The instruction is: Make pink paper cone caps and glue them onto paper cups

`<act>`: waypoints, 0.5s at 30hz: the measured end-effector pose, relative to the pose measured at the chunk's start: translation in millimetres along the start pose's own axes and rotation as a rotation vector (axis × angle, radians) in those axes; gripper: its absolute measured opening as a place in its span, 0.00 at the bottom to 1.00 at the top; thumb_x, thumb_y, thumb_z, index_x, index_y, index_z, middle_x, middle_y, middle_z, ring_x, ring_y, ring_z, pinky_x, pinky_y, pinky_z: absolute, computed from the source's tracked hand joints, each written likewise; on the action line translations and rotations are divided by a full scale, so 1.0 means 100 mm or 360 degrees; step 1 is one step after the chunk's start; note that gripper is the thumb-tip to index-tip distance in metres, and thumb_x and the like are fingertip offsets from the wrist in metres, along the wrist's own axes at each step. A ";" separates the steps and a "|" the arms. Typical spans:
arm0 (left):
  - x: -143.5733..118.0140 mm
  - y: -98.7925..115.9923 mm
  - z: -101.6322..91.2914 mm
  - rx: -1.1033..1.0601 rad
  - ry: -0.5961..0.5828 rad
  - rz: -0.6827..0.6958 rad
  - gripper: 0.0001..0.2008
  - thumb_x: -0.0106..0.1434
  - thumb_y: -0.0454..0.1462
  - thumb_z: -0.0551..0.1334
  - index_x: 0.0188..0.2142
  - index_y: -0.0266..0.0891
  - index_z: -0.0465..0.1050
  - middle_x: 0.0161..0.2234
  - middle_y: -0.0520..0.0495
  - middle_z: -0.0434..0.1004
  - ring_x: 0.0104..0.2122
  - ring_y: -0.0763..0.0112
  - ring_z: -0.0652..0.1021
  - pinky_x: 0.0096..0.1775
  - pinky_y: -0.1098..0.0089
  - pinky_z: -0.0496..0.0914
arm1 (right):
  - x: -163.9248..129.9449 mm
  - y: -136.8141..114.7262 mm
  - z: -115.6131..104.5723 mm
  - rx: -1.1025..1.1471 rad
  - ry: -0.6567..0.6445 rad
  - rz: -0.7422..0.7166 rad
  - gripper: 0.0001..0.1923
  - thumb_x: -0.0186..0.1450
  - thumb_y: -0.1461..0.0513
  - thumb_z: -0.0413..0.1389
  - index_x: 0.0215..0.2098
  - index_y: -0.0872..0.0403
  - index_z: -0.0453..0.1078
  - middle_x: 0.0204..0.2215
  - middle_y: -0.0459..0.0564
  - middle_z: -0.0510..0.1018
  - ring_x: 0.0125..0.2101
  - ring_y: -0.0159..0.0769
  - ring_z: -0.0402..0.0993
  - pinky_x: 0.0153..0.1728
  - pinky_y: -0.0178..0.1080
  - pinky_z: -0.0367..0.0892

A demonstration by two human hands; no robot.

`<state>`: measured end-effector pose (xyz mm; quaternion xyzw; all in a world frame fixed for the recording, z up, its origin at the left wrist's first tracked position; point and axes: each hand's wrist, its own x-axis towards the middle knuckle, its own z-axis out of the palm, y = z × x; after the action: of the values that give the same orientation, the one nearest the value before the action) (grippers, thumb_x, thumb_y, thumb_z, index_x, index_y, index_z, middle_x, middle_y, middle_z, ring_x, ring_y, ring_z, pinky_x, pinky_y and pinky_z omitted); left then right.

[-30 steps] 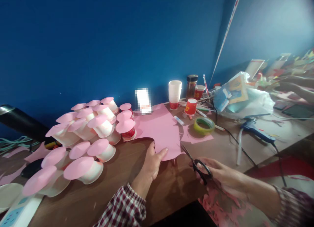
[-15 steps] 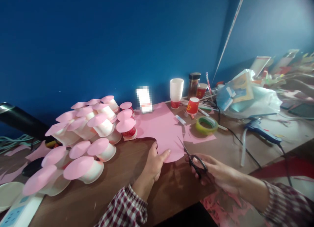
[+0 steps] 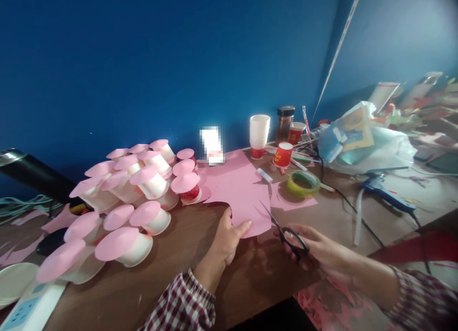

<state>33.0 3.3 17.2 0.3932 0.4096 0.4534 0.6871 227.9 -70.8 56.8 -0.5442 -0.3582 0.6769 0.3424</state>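
Observation:
My left hand (image 3: 229, 238) pinches the near edge of a pink paper sheet (image 3: 232, 178), thumb on top and fingers beneath. The sheet has a curved cut edge on its left side. In my right hand (image 3: 311, 250) is a pair of black-handled scissors (image 3: 291, 238), their blades pointing up and left over the sheet's right edge. Left of the sheet stand several white paper cups (image 3: 138, 252) and a few red cups (image 3: 191, 195), each topped with a shallow pink paper cone (image 3: 116, 243).
Yellow-green tape (image 3: 303, 184), a glue stick (image 3: 265, 175), a red cup (image 3: 282, 154) and stacked white cups (image 3: 259, 130) stand beyond the sheet. A blue glue gun (image 3: 388, 195) and plastic bag (image 3: 379, 145) lie right. Pink scraps (image 3: 332, 302) are below; a power strip (image 3: 32, 307) sits near left.
The view has shifted slightly, moving most things a little to the right in the picture. Both hands keep their hold on the paper and scissors.

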 end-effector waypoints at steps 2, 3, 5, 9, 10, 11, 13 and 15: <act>0.00 0.00 0.00 -0.0007 -0.0009 -0.0001 0.24 0.47 0.33 0.69 0.44 0.35 0.65 0.42 0.40 0.75 0.39 0.65 0.76 0.46 0.62 0.68 | -0.01 -0.01 0.00 -0.0031 0.0019 -0.0002 0.20 0.55 0.48 0.60 0.32 0.56 0.67 0.24 0.43 0.67 0.21 0.23 0.62 0.16 0.25 0.56; 0.00 0.00 0.00 -0.0010 -0.0016 0.0001 0.24 0.47 0.32 0.68 0.44 0.35 0.64 0.42 0.40 0.74 0.39 0.65 0.76 0.46 0.62 0.68 | -0.01 -0.01 0.00 -0.0042 0.0033 0.0005 0.20 0.55 0.48 0.60 0.32 0.56 0.67 0.23 0.42 0.67 0.21 0.23 0.62 0.16 0.24 0.55; 0.00 0.01 0.00 -0.0008 -0.0032 0.0002 0.25 0.48 0.32 0.68 0.45 0.34 0.64 0.43 0.39 0.74 0.40 0.64 0.76 0.46 0.61 0.68 | -0.02 -0.01 0.00 -0.0052 0.0069 0.0017 0.21 0.54 0.48 0.61 0.31 0.56 0.67 0.22 0.42 0.66 0.20 0.23 0.62 0.15 0.24 0.55; 0.00 0.01 0.00 0.0009 -0.0052 -0.0001 0.24 0.48 0.32 0.68 0.45 0.34 0.64 0.43 0.39 0.74 0.41 0.63 0.75 0.47 0.61 0.67 | -0.03 0.02 0.00 -0.0075 0.0105 0.0021 0.20 0.54 0.48 0.61 0.32 0.56 0.67 0.21 0.41 0.64 0.20 0.23 0.61 0.14 0.24 0.55; 0.00 0.01 0.00 0.0010 -0.0053 -0.0001 0.25 0.48 0.32 0.68 0.46 0.34 0.64 0.44 0.39 0.74 0.41 0.63 0.75 0.47 0.60 0.67 | -0.03 0.03 -0.01 -0.0086 0.0109 0.0020 0.21 0.54 0.48 0.61 0.33 0.56 0.67 0.21 0.40 0.64 0.20 0.23 0.61 0.13 0.23 0.55; 0.00 0.02 0.00 0.0011 -0.0054 -0.0002 0.25 0.48 0.32 0.68 0.46 0.34 0.64 0.44 0.39 0.74 0.41 0.63 0.75 0.48 0.60 0.67 | -0.03 0.04 -0.01 -0.0099 0.0113 0.0016 0.20 0.54 0.48 0.61 0.33 0.56 0.67 0.21 0.40 0.63 0.19 0.23 0.60 0.13 0.23 0.55; 0.00 0.02 0.00 0.0007 -0.0048 -0.0006 0.27 0.47 0.32 0.69 0.47 0.35 0.64 0.44 0.39 0.74 0.41 0.63 0.75 0.48 0.60 0.67 | -0.03 0.06 -0.03 -0.0135 0.0116 0.0003 0.20 0.55 0.48 0.60 0.34 0.55 0.68 0.20 0.40 0.63 0.19 0.22 0.61 0.13 0.23 0.54; 0.00 0.02 0.01 -0.0015 -0.0038 -0.0014 0.28 0.46 0.32 0.69 0.47 0.35 0.64 0.45 0.39 0.73 0.42 0.63 0.75 0.48 0.60 0.67 | -0.02 0.08 -0.04 -0.0171 0.0121 -0.0003 0.20 0.55 0.48 0.59 0.35 0.55 0.68 0.21 0.40 0.63 0.19 0.23 0.61 0.13 0.23 0.54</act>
<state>33.0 3.9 19.4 0.3935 0.4010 0.4476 0.6957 231.2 -76.3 50.6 -0.5868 -0.3813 0.6353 0.3266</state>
